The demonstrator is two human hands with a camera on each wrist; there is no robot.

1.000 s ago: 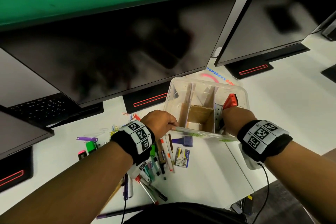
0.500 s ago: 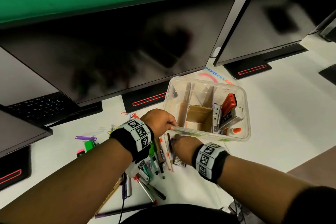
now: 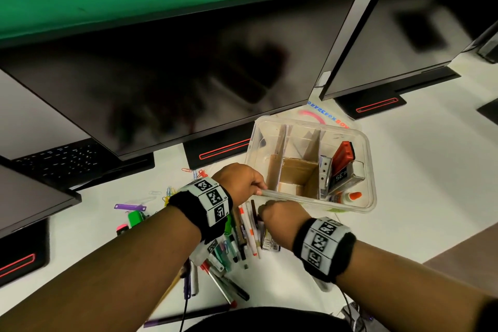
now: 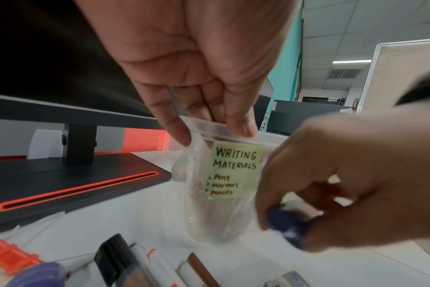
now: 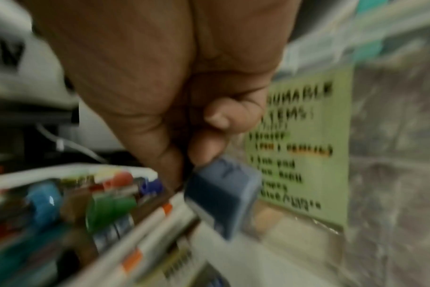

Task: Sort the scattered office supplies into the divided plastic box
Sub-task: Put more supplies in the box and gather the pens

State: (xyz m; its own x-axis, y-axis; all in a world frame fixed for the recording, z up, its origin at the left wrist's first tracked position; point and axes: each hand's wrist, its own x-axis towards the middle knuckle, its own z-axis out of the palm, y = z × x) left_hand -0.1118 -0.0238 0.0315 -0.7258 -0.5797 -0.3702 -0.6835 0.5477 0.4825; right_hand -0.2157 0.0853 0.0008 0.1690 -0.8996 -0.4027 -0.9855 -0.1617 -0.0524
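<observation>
The clear divided plastic box (image 3: 369,170) stands before the monitors, with cardboard dividers inside. A red stapler (image 3: 342,153) and a glue bottle (image 3: 350,197) lie in its right compartment. My left hand (image 3: 257,187) pinches the box's near left rim (image 4: 209,130), above a "writing materials" label (image 4: 236,169). My right hand (image 3: 265,210) hovers curled just in front of the box, over the pens (image 3: 246,234). It pinches a small blue block (image 5: 221,196), also visible as the blue block (image 4: 285,223) in the left wrist view.
Pens and markers (image 3: 226,253), a staples box (image 3: 270,245), a green highlighter (image 3: 134,217), a purple strip (image 3: 129,207) and paper clips (image 3: 167,193) litter the white desk. Monitors (image 3: 188,67) stand close behind. The desk edge (image 3: 431,253) runs at the right.
My right hand left the box's right compartment, swung left to the pile in front of the box and took hold of the blue block. The left hand stayed on the rim.
</observation>
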